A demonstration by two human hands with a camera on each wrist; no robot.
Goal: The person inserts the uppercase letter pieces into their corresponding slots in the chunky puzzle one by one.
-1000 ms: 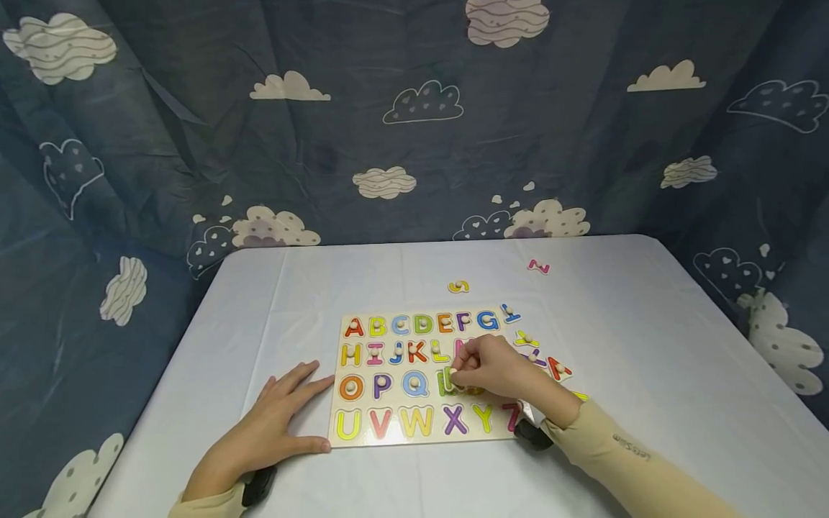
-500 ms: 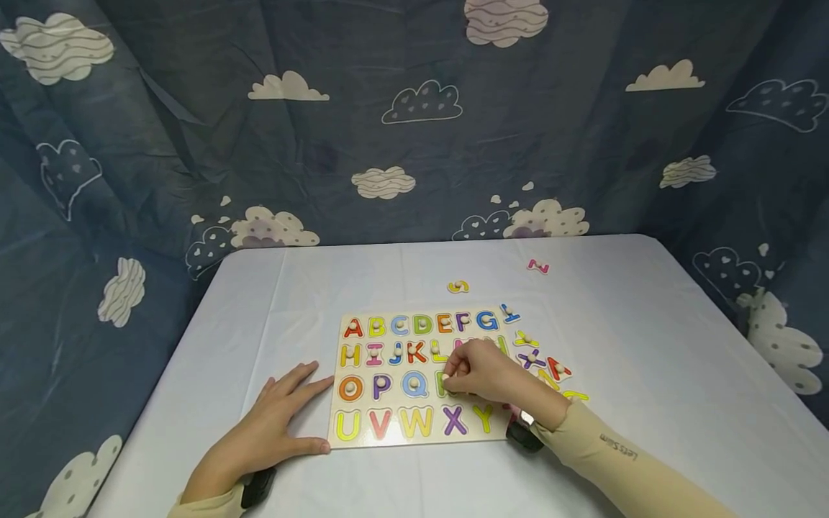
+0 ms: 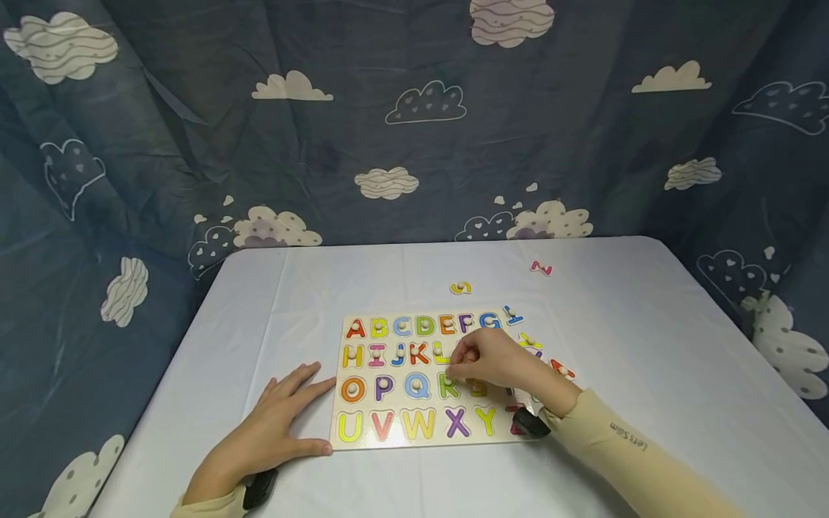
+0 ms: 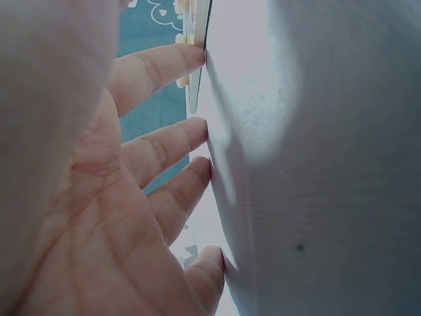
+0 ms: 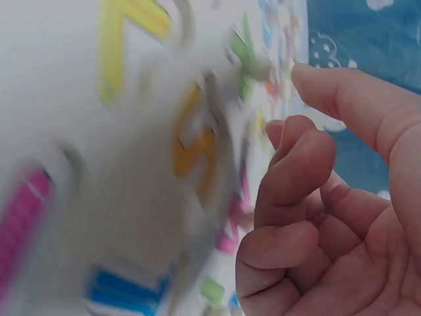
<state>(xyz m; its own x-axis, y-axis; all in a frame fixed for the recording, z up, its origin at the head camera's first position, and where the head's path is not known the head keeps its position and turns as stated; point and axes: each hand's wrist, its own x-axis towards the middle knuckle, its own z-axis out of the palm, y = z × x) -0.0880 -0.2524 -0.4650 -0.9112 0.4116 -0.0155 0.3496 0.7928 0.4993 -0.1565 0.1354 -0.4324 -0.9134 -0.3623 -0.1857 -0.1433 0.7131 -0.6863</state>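
Note:
A wooden alphabet puzzle board [image 3: 368, 394] lies flat, with knobbed letters in its upper rows. The green letter R [image 3: 447, 391] sits at its place in the third row, its knob showing. Just above that knob are the fingertips of my right hand [image 3: 497, 358]. In the right wrist view, the thumb [image 5: 322, 85] stands apart from the bent fingers, with nothing between them, beside the green R [image 5: 242, 56]. My left hand [image 3: 275, 416] rests spread on the cloth, thumb and a fingertip at the board's left edge; the left wrist view shows its fingers [image 4: 161, 72] extended.
Loose letters lie beyond and right of the board: a yellow S [image 3: 460, 288], a pink zigzag letter [image 3: 540, 268], a blue T [image 3: 512, 315], a yellow letter [image 3: 529, 342] and a red one [image 3: 562, 369]. The right forearm hides others. A dark cloud-patterned curtain [image 3: 414, 144] surrounds the table.
My right hand has let go of the green R and lifted slightly up and back, so the R and its knob now show. My left hand stays put.

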